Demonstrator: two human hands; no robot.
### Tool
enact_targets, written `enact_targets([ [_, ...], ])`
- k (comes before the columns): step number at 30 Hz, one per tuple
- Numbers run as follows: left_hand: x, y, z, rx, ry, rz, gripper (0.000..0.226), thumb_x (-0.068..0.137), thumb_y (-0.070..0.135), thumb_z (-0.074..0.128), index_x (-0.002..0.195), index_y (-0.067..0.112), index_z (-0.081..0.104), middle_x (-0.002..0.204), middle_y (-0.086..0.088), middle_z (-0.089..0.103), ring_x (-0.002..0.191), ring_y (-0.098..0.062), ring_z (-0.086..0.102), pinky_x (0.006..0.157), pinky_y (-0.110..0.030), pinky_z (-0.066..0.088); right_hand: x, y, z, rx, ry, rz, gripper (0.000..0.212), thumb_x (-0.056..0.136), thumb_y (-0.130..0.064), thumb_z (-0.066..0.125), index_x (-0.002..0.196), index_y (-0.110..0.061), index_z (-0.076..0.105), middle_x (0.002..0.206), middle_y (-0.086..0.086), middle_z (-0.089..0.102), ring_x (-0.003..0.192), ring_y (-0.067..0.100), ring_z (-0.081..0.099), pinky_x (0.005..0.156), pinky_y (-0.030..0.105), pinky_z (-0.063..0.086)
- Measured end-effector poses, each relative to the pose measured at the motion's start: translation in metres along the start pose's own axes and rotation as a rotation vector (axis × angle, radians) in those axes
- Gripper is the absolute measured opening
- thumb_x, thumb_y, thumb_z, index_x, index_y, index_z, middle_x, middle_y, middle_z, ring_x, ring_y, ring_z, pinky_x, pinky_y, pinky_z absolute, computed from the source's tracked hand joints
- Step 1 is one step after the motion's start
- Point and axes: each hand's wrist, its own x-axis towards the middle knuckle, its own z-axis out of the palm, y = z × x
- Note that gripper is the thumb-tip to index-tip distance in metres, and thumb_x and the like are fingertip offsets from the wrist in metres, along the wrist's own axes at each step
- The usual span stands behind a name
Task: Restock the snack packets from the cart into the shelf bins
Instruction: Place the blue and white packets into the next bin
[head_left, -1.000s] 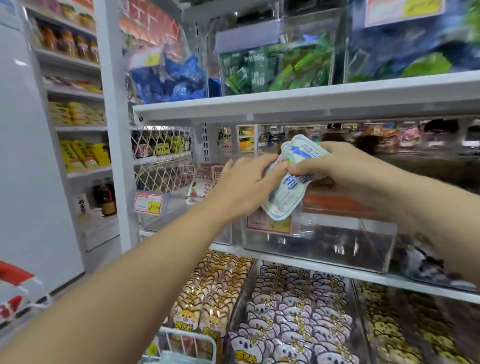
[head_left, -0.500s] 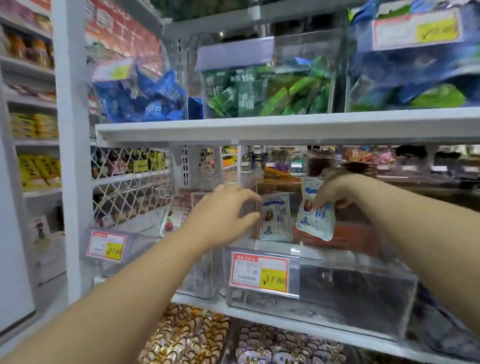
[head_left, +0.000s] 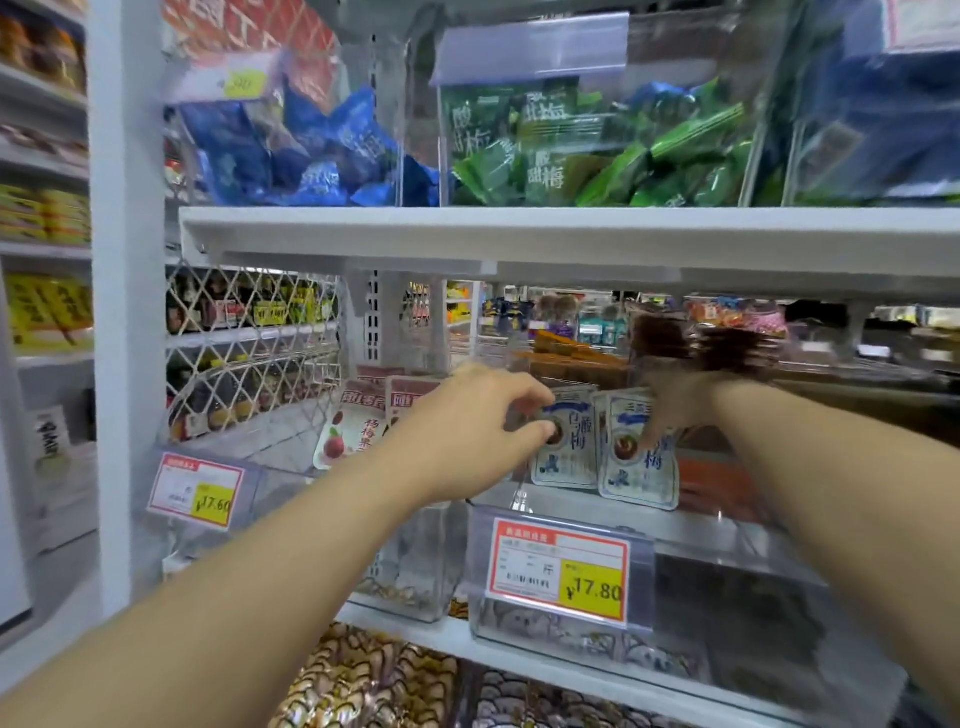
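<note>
Both arms reach forward to the middle shelf level, under the white shelf (head_left: 571, 234). Two white-and-blue snack packets stand upright, side by side and overlapping slightly, inside the open top of a clear bin (head_left: 701, 527) whose front carries a price tag (head_left: 561, 566) reading 17.80. The left hand (head_left: 467, 431) is at the left packet (head_left: 571, 457): thumb and curled fingertips pinch its upper left edge, and the rest of the hand lies to the left of the packet, outside the bin. The right hand (head_left: 675, 405) comes in from above and to the right of the right packet (head_left: 641, 478). Its fingers bend down over the packet's top edge, with one fingertip lying on the printed front. The thumb is hidden and the hand is blurred, so the firmness of this grip cannot be confirmed. The lower edges of both packets sit above the bin's front rim. Whether they rest on the contents behind cannot be told. The two hands are near each other but apart, each on its own packet. In the neighbouring clear bin (head_left: 415, 561) to the left, red-and-white packets (head_left: 358, 426) stand upright, and a second tag (head_left: 197, 491) further left reads 17.60. On the shelf above, bins hold green packets (head_left: 597, 156) and blue packets (head_left: 311, 150).
</note>
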Motion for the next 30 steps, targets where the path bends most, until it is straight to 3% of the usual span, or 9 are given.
enact_targets([
  [11,-0.002,0.001,0.002,-0.019,0.018,0.008,0.036,0.101,0.043,0.053,0.135,0.035,0.057,0.126,0.014,0.063,0.129,-0.008,0.04,0.101,-0.029,0.037,0.005,-0.008,0.009,-0.13,0.104,0.063,0.107,0.053,-0.047,0.095,0.143,-0.015,0.046,0.141,0.011,0.052,0.125,0.032,0.054,0.097,0.041,0.048],
  [19,-0.002,0.001,0.003,-0.024,0.034,0.004,0.035,0.101,0.042,0.053,0.135,0.035,0.057,0.124,0.016,0.063,0.129,-0.006,0.038,0.106,-0.031,0.037,-0.003,-0.007,0.008,-0.17,0.087,0.005,0.122,0.057,-0.033,0.097,0.152,-0.01,0.025,0.15,0.015,0.04,0.13,0.033,0.049,0.101,0.043,0.05],
  [26,-0.002,0.001,0.005,-0.009,0.047,0.015,0.036,0.1,0.042,0.053,0.136,0.034,0.057,0.125,0.016,0.063,0.13,-0.005,0.038,0.106,-0.029,0.036,-0.01,-0.013,0.005,-0.312,0.142,0.004,0.118,0.051,-0.05,0.094,0.146,-0.014,0.034,0.134,0.012,0.05,0.113,0.032,0.058,0.089,0.045,0.055],
  [30,0.0,0.0,0.006,0.008,0.052,0.012,0.036,0.1,0.041,0.054,0.136,0.034,0.057,0.128,0.015,0.061,0.131,-0.005,0.037,0.108,-0.031,0.036,-0.018,-0.019,-0.002,-0.409,0.146,0.034,0.118,0.054,-0.061,0.089,0.147,-0.018,0.033,0.136,0.008,0.049,0.115,0.03,0.058,0.086,0.042,0.055],
])
